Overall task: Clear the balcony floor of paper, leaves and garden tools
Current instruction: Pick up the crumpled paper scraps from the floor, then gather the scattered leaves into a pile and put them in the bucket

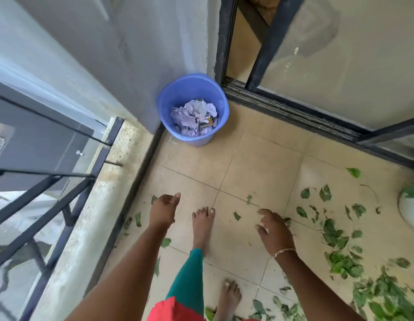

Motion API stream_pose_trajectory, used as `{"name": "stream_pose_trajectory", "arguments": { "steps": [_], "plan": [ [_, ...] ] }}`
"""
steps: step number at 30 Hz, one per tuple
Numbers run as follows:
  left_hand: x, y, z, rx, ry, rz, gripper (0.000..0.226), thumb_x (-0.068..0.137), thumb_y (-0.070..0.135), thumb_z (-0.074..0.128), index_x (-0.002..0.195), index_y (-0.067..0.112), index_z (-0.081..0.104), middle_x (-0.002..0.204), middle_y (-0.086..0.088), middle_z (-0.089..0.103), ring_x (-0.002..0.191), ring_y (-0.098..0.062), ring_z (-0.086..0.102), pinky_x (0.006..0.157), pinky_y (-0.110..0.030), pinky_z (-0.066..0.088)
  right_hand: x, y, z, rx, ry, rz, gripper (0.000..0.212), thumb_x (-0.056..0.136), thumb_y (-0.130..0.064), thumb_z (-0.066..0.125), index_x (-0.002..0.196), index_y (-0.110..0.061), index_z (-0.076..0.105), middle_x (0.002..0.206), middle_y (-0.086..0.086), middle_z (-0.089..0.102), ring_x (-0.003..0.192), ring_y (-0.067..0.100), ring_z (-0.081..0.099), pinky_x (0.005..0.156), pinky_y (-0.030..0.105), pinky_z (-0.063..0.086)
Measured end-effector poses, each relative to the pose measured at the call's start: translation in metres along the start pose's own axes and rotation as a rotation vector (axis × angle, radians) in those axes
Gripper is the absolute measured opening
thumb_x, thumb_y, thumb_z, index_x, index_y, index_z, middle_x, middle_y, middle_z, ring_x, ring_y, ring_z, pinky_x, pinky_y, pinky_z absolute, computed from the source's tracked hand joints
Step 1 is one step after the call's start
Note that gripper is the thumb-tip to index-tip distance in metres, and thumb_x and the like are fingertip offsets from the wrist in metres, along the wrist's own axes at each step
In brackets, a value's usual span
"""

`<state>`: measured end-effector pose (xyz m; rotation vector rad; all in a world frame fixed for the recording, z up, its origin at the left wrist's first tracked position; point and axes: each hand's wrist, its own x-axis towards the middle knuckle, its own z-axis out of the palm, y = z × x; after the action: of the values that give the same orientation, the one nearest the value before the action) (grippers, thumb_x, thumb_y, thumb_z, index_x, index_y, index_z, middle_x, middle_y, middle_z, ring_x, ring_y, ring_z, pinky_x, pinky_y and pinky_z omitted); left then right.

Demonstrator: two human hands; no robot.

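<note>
Head view, leaves (335, 237) beside right hand (274, 230)

Bare arms, bare feet; gold bracelet (283, 252); green leggings (189, 281); red garment (171, 309).

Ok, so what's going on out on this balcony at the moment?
A barefoot person stands on the tiled floor and looks down at it, both arms out. The left hand and the right hand hold nothing. Crumpled paper already lies in the blue bucket in the corner. Torn green leaves lie scattered over the tiles, mostly to the person's right, near a white pot. No garden tools show in this view.
</note>
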<state>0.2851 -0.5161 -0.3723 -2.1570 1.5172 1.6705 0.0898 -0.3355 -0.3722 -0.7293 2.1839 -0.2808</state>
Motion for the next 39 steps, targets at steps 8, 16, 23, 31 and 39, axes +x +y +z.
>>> {"name": "stream_pose_trajectory", "arguments": {
  "steps": [8,16,23,31,39],
  "plan": [
    [-0.094,-0.087,-0.03,-0.155,0.13,-0.045,0.025,0.095,0.029,0.053,0.087,0.006,0.057,0.073,-0.004,0.053,0.062,-0.016,0.049,0.073,-0.043,0.053,-0.073,-0.008,0.018,-0.071,-0.073,-0.201,0.03,0.082,-0.004,0.064,0.11,-0.014,0.06,0.094,-0.002,0.05,0.082,0.015,0.055,0.071,0.021,0.04],
    [-0.114,-0.226,-0.069,-0.194,0.252,-0.246,0.014,0.09,0.02,0.061,0.087,0.007,0.059,0.089,-0.01,0.063,0.076,-0.023,0.056,0.076,-0.042,0.052,-0.091,-0.029,0.112,-0.283,-0.319,-0.339,0.027,0.085,-0.008,0.061,0.111,-0.014,0.059,0.098,-0.002,0.047,0.095,0.021,0.057,0.081,0.026,0.045],
    [-0.103,-0.29,-0.082,-0.141,0.215,-0.22,0.024,0.083,0.013,0.068,0.104,0.004,0.061,0.098,-0.012,0.06,0.091,-0.03,0.059,0.079,-0.038,0.05,-0.085,-0.068,0.182,-0.375,-0.356,-0.416,0.021,0.081,-0.003,0.062,0.1,-0.01,0.062,0.091,-0.001,0.048,0.087,0.025,0.057,0.08,0.03,0.047],
    [0.006,-0.317,-0.064,0.126,0.245,-0.02,0.033,0.086,0.019,0.065,0.116,0.009,0.058,0.114,-0.012,0.058,0.105,-0.026,0.054,0.084,-0.031,0.041,0.004,-0.097,0.288,-0.475,-0.306,-0.507,0.019,0.084,-0.003,0.06,0.102,-0.009,0.064,0.101,0.009,0.06,0.093,0.026,0.06,0.075,0.025,0.042],
    [0.161,-0.325,-0.036,0.289,0.34,0.152,0.051,0.09,0.014,0.058,0.137,0.014,0.037,0.138,-0.012,0.037,0.119,-0.03,0.047,0.092,-0.037,0.044,0.143,-0.134,0.376,-0.566,-0.063,-0.625,0.032,0.086,-0.003,0.056,0.117,-0.011,0.06,0.123,0.018,0.047,0.11,0.035,0.05,0.09,0.035,0.044]
  ]
}}
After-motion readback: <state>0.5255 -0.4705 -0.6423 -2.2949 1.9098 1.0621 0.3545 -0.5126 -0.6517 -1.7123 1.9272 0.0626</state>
